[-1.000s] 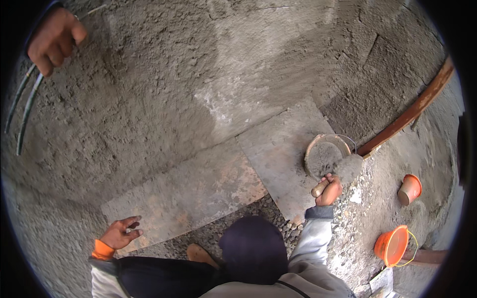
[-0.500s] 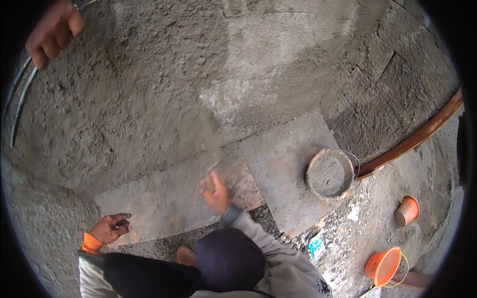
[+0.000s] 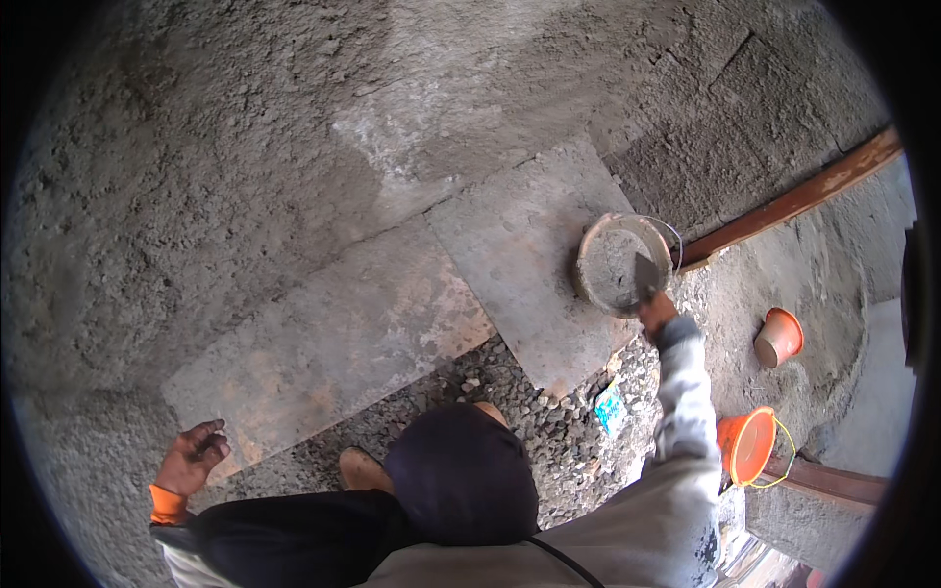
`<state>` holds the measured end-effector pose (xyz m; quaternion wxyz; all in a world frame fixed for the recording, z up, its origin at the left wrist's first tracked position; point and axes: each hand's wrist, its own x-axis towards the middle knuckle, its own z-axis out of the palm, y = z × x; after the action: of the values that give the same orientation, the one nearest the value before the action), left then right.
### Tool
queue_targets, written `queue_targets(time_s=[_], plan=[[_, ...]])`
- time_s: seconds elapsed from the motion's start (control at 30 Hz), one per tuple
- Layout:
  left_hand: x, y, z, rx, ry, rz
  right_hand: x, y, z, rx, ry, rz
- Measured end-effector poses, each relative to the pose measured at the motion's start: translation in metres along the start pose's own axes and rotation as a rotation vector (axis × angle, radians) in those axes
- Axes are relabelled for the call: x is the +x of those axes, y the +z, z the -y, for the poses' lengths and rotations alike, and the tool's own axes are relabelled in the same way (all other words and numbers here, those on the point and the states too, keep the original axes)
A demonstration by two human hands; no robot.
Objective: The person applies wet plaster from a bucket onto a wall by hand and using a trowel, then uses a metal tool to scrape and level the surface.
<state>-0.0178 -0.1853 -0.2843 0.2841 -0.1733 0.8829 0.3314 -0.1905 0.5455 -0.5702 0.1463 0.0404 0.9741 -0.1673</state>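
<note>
My right hand (image 3: 658, 312) reaches out to the right, closed around the handle of a trowel (image 3: 645, 273). Its dark blade dips over the near right side of a mortar-caked bucket (image 3: 586, 276) holding grey mortar (image 3: 614, 261). The bucket stands on the right-hand flat grey board (image 3: 515, 260). My left hand (image 3: 189, 459), in an orange cuff, hovers near the left end of the other board (image 3: 333, 343). Its fingers are apart and hold nothing. Rough grey plaster covers the wall (image 3: 196, 176) beyond both boards.
Loose gravel (image 3: 549, 421) lies along the near edge of the boards, with a blue packet (image 3: 609, 407) on it. Farther right are a small orange bucket (image 3: 779, 338) and a larger one (image 3: 753, 447) with a yellow handle. A brown wooden beam (image 3: 799, 198) runs behind the mortar bucket.
My right hand has swung from above the left board over to the mortar bucket with the trowel. The view has shifted, and another person's hand with cables at the upper left is gone from sight.
</note>
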Motion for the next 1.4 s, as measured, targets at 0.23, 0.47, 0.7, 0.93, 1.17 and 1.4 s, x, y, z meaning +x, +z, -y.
queue_targets(time_s=[0.23, 0.47, 0.7, 0.93, 1.17, 1.4], plan=[[-0.007, -0.008, -0.014, -0.02, 0.041, -0.058, 0.016, 0.005, 0.091, 1.094, 0.293, 0.258], [0.012, -0.001, -0.017, -0.002, -0.002, 0.04, -0.05, 0.049, 0.103, 1.698, 0.23, -0.094], [0.018, -0.006, -0.025, 0.224, -0.004, 0.059, -0.08, 0.037, 0.236, 1.995, 0.114, -0.459], [0.004, -0.008, -0.02, -0.014, 0.007, 0.032, 0.01, 0.126, 0.39, 1.647, 0.177, -0.744], [-0.008, -0.008, -0.008, -0.021, -0.012, 0.002, -0.004, -0.026, 0.413, 2.416, -0.26, -0.201], [-0.011, -0.01, -0.016, 0.035, 0.068, -0.038, -0.02, -0.012, 0.134, 0.855, 0.259, -0.293]])
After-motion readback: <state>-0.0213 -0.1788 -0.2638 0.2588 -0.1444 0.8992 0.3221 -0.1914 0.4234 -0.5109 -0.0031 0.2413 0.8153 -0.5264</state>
